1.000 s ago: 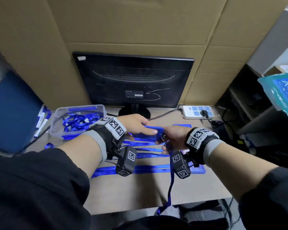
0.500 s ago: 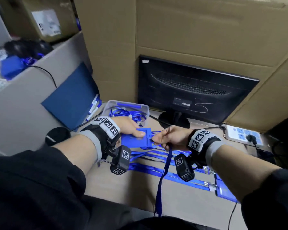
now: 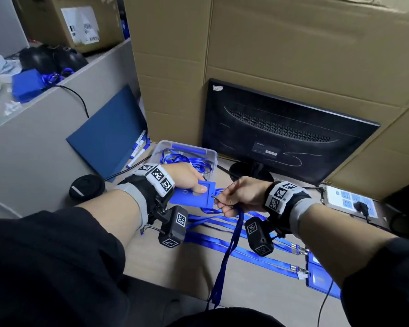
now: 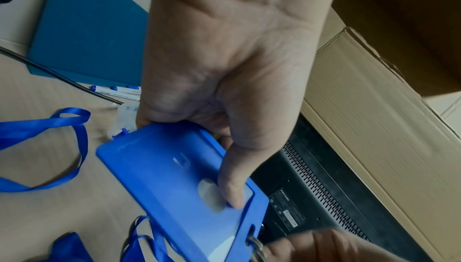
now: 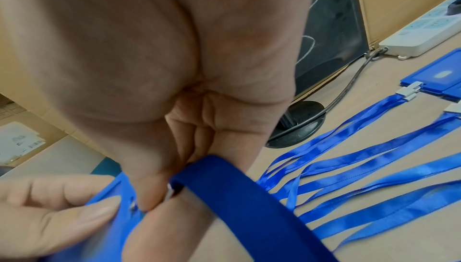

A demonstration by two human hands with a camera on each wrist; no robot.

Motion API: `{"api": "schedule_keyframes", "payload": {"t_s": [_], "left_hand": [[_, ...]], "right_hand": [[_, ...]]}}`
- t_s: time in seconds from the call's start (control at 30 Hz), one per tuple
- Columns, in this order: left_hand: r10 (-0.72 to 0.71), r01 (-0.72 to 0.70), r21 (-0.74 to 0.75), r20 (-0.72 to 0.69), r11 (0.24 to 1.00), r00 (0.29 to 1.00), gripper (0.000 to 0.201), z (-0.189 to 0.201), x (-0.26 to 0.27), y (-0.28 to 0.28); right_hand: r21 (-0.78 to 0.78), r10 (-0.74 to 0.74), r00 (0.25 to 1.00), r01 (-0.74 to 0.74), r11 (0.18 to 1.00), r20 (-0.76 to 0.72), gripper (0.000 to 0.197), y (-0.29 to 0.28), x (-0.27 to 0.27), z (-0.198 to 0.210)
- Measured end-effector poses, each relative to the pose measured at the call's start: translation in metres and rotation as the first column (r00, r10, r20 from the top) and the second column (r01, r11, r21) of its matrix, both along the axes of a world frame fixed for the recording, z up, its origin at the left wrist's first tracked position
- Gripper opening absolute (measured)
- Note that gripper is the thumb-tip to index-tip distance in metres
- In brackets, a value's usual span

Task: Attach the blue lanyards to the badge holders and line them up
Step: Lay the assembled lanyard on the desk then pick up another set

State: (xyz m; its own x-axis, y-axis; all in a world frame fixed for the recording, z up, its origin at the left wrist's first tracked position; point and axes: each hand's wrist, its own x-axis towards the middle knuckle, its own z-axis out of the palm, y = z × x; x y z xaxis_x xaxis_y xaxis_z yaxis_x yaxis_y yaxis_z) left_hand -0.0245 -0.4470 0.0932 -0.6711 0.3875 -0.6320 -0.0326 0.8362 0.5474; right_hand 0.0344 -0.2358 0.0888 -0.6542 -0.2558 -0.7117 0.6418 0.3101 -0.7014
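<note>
My left hand [image 3: 187,180] grips a blue badge holder [image 3: 194,197] above the desk, thumb pressed on its face [image 4: 174,183]. At the holder's slotted end my right hand [image 3: 234,197] pinches the metal clip [image 3: 215,197] of a blue lanyard [image 3: 232,241]. The strap hangs down from that hand over the desk's front edge [image 5: 237,197]. In the left wrist view the clip ring [image 4: 257,246] sits at the holder's slot. Several lanyards with holders attached [image 3: 257,256] lie in rows on the desk, their holders [image 3: 319,279] at the right.
A clear plastic bin [image 3: 187,156] of loose lanyards stands behind my left hand. Behind it is a black monitor [image 3: 281,135], with a power strip [image 3: 347,199] to the right. A blue folder [image 3: 109,133], pens [image 3: 137,152] and a black round object [image 3: 85,187] sit left. Cardboard walls the back.
My head view has swung left and downward. Both hands have stayed together on the badge holder and the clip; the holder is now lifted a little and tilted.
</note>
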Motion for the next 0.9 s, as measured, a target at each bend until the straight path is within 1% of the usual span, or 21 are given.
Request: {"api": "schedule_keyframes", "payload": {"t_s": [0.1, 0.2, 0.27, 0.4, 0.53, 0.7, 0.83, 0.9], "left_hand": [[-0.013, 0.012, -0.016, -0.03, 1.0, 0.999, 0.032, 0.0, -0.001, 0.003], [-0.015, 0.013, -0.036, -0.049, 0.999, 0.999, 0.029, 0.002, 0.001, 0.006], [0.001, -0.002, -0.022, -0.044, 1.0, 0.999, 0.028, 0.002, 0.001, 0.005], [0.036, -0.036, 0.008, 0.006, 0.999, 0.999, 0.036, -0.003, 0.002, -0.003], [0.086, -0.086, -0.007, -0.051, 0.996, 0.995, 0.028, -0.007, 0.004, -0.009], [0.121, -0.118, 0.033, -0.113, 0.992, 0.986, 0.031, -0.007, 0.005, -0.012], [0.067, -0.066, 0.021, -0.07, 0.998, 0.995, 0.018, -0.004, 0.007, -0.008], [0.057, -0.056, 0.009, -0.06, 0.998, 0.997, 0.021, 0.002, 0.008, -0.007]], "right_hand": [[0.032, 0.004, 1.0, -0.005, 0.999, 0.017, 0.011, -0.005, -0.002, 0.006], [0.068, 0.027, 0.998, -0.03, 0.997, 0.048, 0.013, -0.013, -0.004, 0.011], [0.069, 0.037, 0.997, -0.042, 0.997, 0.074, 0.016, -0.017, -0.005, 0.014], [0.063, 0.022, 0.996, -0.028, 0.998, 0.083, 0.019, -0.023, -0.006, 0.017], [0.064, 0.028, 0.995, -0.034, 0.997, 0.093, 0.025, -0.031, -0.005, 0.012], [0.053, 0.032, 0.995, -0.037, 0.998, 0.096, 0.025, -0.035, -0.006, 0.01], [0.06, 0.046, 0.994, -0.052, 0.997, 0.096, 0.018, -0.036, -0.006, 0.01], [0.045, 0.04, 0.994, -0.045, 0.998, 0.103, 0.018, -0.034, -0.005, 0.01]]}}
